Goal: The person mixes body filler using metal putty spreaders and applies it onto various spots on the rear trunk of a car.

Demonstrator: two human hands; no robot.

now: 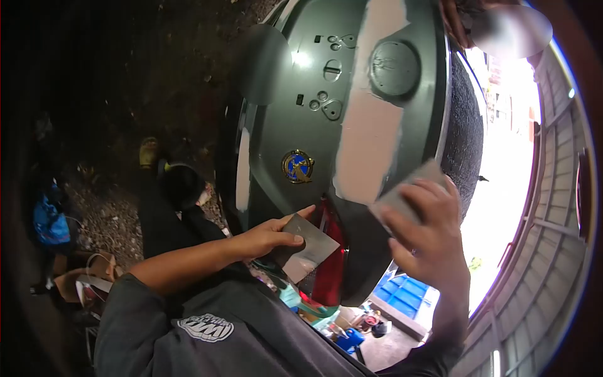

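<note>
A flat metal plate [317, 242] is pinched in my left hand [270, 239], thumb on top, beside the red tail light [329, 276]. My right hand [427, 226] grips a thin grey spreader [405, 188], slightly blurred, near the lower end of a pinkish filler patch [369, 144]. That filler runs as a wide band along the dark green car panel [270, 144]. A round blue and gold emblem [298, 167] sits on the panel, left of the band. Whether the spreader touches the panel I cannot tell.
The car's rear window [465, 119] lies to the right. Blue bags [51, 220] and a cardboard box [78, 276] are at the far left. A blue crate [402, 294] and assorted containers stand below the car. Corrugated metal sheeting [540, 251] curves along the right.
</note>
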